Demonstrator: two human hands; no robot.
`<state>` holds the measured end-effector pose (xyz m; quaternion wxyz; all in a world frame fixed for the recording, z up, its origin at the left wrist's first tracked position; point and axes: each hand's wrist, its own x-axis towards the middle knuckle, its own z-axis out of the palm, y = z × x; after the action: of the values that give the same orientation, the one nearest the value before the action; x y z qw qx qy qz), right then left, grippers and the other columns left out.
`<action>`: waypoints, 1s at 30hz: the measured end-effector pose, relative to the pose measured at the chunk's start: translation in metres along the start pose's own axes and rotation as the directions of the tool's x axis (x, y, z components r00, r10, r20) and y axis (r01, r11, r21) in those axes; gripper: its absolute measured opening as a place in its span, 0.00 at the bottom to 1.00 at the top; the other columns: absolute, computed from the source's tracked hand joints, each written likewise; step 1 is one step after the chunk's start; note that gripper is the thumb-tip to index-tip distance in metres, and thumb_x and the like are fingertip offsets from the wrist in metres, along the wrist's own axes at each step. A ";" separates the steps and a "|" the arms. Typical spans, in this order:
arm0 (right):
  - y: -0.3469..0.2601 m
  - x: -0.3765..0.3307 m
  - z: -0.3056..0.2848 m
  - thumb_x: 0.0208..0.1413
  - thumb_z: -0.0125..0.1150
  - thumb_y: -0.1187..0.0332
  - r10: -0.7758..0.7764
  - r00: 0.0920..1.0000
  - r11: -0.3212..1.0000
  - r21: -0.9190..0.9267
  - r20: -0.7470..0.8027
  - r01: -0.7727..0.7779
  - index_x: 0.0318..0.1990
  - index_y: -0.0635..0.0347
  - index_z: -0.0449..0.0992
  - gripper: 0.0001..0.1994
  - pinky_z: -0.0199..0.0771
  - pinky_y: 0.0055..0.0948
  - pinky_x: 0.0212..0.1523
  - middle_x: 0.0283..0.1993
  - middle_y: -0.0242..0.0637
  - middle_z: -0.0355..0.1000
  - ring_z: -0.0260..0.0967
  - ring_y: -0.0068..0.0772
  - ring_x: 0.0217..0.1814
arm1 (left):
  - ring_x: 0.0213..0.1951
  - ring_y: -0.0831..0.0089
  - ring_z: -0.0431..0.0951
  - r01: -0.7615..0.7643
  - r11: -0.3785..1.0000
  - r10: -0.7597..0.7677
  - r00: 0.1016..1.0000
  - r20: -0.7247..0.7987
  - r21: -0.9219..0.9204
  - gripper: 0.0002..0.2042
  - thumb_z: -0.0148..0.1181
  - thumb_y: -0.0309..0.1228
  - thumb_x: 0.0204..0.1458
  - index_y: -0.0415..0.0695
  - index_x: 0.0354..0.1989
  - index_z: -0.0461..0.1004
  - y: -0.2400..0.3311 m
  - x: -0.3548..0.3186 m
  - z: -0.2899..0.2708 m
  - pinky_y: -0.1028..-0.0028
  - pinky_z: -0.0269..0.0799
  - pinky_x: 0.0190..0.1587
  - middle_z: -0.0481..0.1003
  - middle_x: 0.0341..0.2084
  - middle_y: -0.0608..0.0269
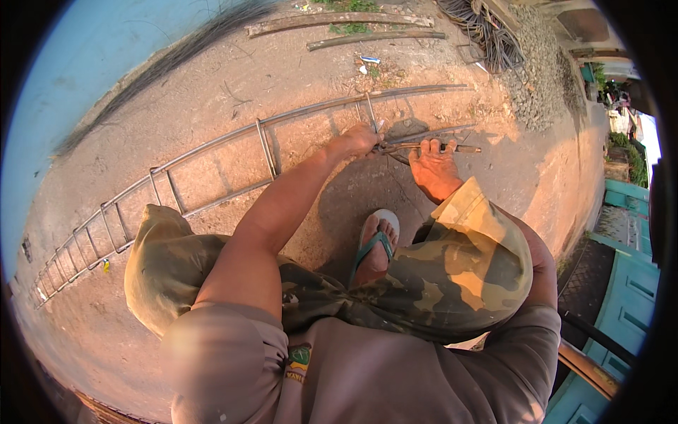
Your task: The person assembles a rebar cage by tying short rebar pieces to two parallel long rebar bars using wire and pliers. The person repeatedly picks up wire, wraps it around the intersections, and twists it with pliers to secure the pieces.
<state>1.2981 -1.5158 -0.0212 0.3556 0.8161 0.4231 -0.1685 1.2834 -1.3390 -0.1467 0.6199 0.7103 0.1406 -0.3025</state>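
A long steel rebar cage (205, 145), with bent stirrups (266, 150) spaced along its bars, lies across the ground in front of me. My left hand (359, 141) is closed at the joint where one stirrup (371, 109) meets the nearer bar; its fingertips partly hide that joint. My right hand (432, 169) grips a pair of pincers (466, 148) by the handles. The tool's head is beside my left fingers at the same joint. Whether any tie wire is in its jaws is too small to tell.
My sandalled foot (374, 247) is just below the joint. Beyond the cage lie two wooden poles (339, 25), a coil of dark rods or wire (494, 39) and a gravel heap (533, 71). Thin dark wires (155, 74) lie along the blue wall (78, 71).
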 end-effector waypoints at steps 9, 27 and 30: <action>0.008 0.009 0.027 0.59 0.48 0.66 -0.075 0.996 0.986 0.149 -0.043 0.081 0.47 0.60 0.72 0.13 0.74 0.58 0.43 0.46 0.49 0.69 0.67 0.50 0.52 | 0.32 0.66 0.78 0.010 0.998 -0.014 0.999 0.051 0.065 0.19 0.47 0.39 0.65 0.32 0.35 0.73 -0.004 0.006 0.000 0.64 0.74 0.38 0.75 0.29 0.54; 0.062 0.037 0.068 0.51 0.56 0.59 -0.717 0.695 0.596 0.462 -0.062 0.657 0.33 0.65 0.71 0.15 0.60 0.48 0.52 0.50 0.56 0.66 0.60 0.57 0.60 | 0.27 0.65 0.76 -0.071 0.997 0.071 0.996 -0.046 0.004 0.17 0.51 0.40 0.61 0.35 0.34 0.74 -0.003 0.001 0.006 0.63 0.73 0.34 0.75 0.26 0.54; 0.061 0.039 0.082 0.48 0.57 0.59 -0.699 0.703 0.569 0.495 -0.130 0.657 0.29 0.65 0.72 0.15 0.62 0.45 0.52 0.46 0.54 0.66 0.62 0.57 0.55 | 0.43 0.59 0.75 -0.232 0.898 0.362 0.873 -0.328 0.374 0.14 0.51 0.35 0.59 0.36 0.46 0.70 -0.021 -0.018 0.015 0.62 0.72 0.43 0.72 0.42 0.49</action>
<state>1.3725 -1.5762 -0.0736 0.0529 0.6464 0.6287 -0.4291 1.2536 -1.3465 -0.1533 0.4939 0.8609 0.0971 -0.0740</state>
